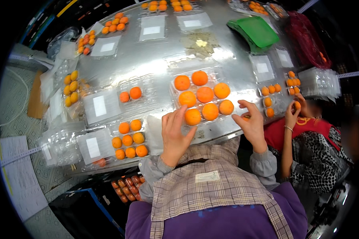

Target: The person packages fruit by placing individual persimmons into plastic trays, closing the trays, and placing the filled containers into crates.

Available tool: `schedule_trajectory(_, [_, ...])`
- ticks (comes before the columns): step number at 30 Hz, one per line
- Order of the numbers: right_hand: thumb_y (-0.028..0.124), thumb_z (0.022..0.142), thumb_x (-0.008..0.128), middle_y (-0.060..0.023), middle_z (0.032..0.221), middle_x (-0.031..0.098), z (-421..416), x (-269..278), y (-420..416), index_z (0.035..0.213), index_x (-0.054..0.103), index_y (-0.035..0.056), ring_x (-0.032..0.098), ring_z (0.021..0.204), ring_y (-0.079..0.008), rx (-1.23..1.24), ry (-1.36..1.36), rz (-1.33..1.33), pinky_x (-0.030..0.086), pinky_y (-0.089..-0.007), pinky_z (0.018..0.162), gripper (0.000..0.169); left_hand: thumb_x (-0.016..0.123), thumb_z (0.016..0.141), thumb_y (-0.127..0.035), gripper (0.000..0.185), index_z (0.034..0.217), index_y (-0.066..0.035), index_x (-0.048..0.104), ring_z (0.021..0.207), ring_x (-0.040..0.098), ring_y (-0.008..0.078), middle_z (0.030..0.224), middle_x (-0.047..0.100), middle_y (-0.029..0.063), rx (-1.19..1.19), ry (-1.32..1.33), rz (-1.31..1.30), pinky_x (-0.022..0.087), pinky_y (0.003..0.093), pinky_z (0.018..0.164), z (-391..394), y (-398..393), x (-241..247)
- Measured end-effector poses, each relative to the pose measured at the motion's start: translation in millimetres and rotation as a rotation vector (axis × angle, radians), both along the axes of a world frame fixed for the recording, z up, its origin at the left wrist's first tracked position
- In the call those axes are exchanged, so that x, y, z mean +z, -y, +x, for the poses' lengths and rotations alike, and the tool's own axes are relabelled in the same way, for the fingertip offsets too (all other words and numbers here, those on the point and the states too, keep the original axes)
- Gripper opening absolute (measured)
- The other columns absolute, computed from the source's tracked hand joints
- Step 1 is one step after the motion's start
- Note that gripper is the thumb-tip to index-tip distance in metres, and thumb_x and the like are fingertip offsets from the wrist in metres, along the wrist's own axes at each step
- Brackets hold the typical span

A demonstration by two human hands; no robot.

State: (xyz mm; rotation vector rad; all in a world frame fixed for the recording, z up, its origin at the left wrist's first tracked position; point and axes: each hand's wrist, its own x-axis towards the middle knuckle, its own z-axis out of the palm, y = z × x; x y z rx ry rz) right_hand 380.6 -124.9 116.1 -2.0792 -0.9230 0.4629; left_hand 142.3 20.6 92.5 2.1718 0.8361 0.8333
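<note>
In front of me a clear plastic tray (175, 89) holds several orange citrus fruits (205, 94) in rows; its far right corner holds no fruit. My left hand (176, 134) is at the tray's near left corner, fingers spread, fingertips close to the nearest fruit (193, 116); whether they touch it is unclear. Off the tray's near right corner, my right hand (252, 124) hovers with thumb and forefinger apart. A sliver of orange (246, 118) shows behind its fingers, mostly hidden, and I cannot tell whether it lies in the palm or on the table.
Left of me are a filled tray (127, 140) and one with two fruits (135, 93). A green plastic basin (254, 31) stands at the far right of the metal table (107, 71). Beside me on the right, a co-worker's hands (291, 118) hold a fruit near stacked clear trays (318, 82).
</note>
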Motion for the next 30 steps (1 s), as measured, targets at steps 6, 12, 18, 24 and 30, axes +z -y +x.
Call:
schedule_trajectory(6, [0.022,0.077,0.084,-0.0088,0.114,0.059,-6.6,5.6,-11.0,0.131,0.066,0.0074,0.062,0.071,-0.0173,0.068,0.178,-0.178,0.053,-0.0324,0.070,0.059,0.086,0.069,-0.006,0.078,0.141,-0.005,0.056,0.114,0.057,0.0318,0.126,0.064,0.0126,-0.026,-0.056,0.021,0.047,0.0419,0.099,7.1,4.0,-11.8])
schedule_trajectory(12, [0.023,0.076,0.085,-0.0075,0.113,0.059,-4.8,-2.2,-17.5,0.125,0.068,0.0073,0.062,0.069,-0.0176,0.121,0.245,-0.212,0.054,-0.0340,0.068,0.055,0.085,0.072,-0.007,0.075,0.141,-0.005,0.056,0.114,0.058,0.0333,0.127,0.064,0.0142,-0.025,-0.042,0.020,0.047,0.0426,0.100,3.7,4.5,-16.0])
schedule_trajectory(18, [0.026,0.077,0.085,-0.0078,0.114,0.058,2.6,-2.7,-15.5,0.121,0.069,0.0066,0.062,0.067,-0.0172,0.074,0.136,-0.175,0.053,-0.0333,0.067,0.051,0.083,0.076,-0.008,0.070,0.140,-0.004,0.057,0.115,0.058,0.0336,0.128,0.064,0.0146,-0.020,-0.002,-0.001,0.047,0.0429,0.100,2.3,3.7,-16.6])
schedule_trajectory(24, [0.029,0.074,0.087,-0.0093,0.115,0.058,1.3,5.4,-15.6,0.124,0.068,0.0067,0.062,0.067,-0.0170,0.057,0.093,-0.141,0.053,-0.0343,0.068,0.058,0.082,0.076,-0.009,0.068,0.140,-0.004,0.057,0.114,0.058,0.0333,0.129,0.064,0.0145,-0.013,0.018,-0.001,0.047,0.0423,0.099,0.3,3.4,-13.6])
schedule_trajectory(30, [0.030,0.074,0.088,-0.0103,0.118,0.058,-7.0,-4.9,-20.5,0.123,0.068,0.0083,0.066,0.073,-0.0242,0.147,0.294,-0.247,0.055,-0.0404,0.071,0.057,0.082,0.076,-0.009,0.064,0.136,-0.003,0.060,0.114,0.058,0.0332,0.126,0.066,0.0140,-0.011,0.037,-0.005,0.048,0.0420,0.099,-3.2,4.5,-13.9])
